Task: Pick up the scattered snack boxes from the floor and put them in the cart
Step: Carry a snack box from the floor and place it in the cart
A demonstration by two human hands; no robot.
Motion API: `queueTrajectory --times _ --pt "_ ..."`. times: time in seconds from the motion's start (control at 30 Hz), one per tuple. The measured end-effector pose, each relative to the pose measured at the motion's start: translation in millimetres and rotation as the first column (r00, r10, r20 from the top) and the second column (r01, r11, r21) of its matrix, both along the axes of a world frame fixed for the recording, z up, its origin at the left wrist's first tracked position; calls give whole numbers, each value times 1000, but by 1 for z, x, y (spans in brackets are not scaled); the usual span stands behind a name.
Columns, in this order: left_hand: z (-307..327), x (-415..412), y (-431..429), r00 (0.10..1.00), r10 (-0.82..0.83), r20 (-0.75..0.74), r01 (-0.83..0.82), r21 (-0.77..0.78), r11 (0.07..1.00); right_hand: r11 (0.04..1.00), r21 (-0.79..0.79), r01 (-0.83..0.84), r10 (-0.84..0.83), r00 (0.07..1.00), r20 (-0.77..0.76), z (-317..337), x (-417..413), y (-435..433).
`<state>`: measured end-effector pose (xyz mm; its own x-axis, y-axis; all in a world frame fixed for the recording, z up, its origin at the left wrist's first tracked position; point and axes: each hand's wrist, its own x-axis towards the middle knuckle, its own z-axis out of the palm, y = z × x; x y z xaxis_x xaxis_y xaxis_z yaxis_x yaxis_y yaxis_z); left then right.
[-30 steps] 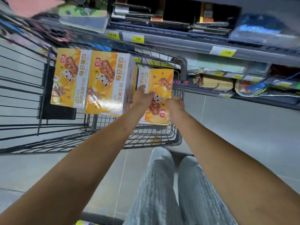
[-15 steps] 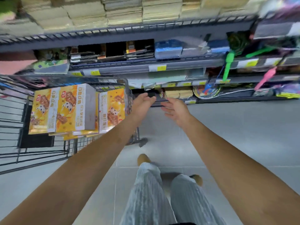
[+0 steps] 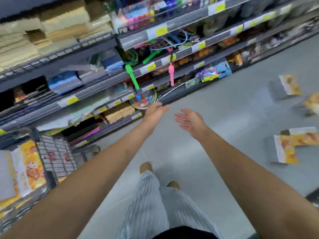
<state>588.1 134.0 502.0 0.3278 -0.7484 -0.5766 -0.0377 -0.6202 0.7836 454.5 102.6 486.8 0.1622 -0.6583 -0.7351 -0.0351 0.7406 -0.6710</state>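
The wire cart [image 3: 43,171] is at the far left, with yellow snack boxes [image 3: 27,168] standing inside it. Several more yellow-and-white snack boxes lie on the grey floor at the right: one far box [image 3: 286,87], a blurred box [image 3: 310,104] at the edge, and an overlapping pair [image 3: 290,145]. My left hand [image 3: 156,111] and my right hand [image 3: 190,120] reach forward over the floor, both with straight fingers and holding nothing. Neither hand touches a box.
Store shelves [image 3: 103,87] with price tags and hanging green and pink toys run along the back. My legs in striped trousers [image 3: 155,200] stand on the tiled floor [image 3: 224,118]. A dark object [image 3: 313,197] sits at the right edge.
Both hands let go of the box set in the cart and came away empty. The view has swung right, so the cart slid to the left edge and boxes on the floor came into sight.
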Motion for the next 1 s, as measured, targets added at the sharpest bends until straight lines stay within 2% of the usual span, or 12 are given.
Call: queueTrajectory --times 0.27,0.33,0.5,0.73,1.0 --pt "-8 -148 -96 930 -367 13 366 12 930 929 -48 366 -366 931 12 1 -163 -42" --pt "-8 -201 -126 871 -491 18 491 -3 871 887 -67 456 -457 889 8 -1 -211 -53" --pt "-13 -307 -193 737 -675 -43 674 -37 738 794 -63 605 -608 793 -49 -3 -302 -83" --pt "-18 -436 -269 537 -836 -110 842 13 539 650 -39 759 -755 639 -147 -9 -412 -127" --pt "-33 -551 -295 349 -927 -139 937 81 340 461 9 887 -876 456 -159 -35 -492 -143"
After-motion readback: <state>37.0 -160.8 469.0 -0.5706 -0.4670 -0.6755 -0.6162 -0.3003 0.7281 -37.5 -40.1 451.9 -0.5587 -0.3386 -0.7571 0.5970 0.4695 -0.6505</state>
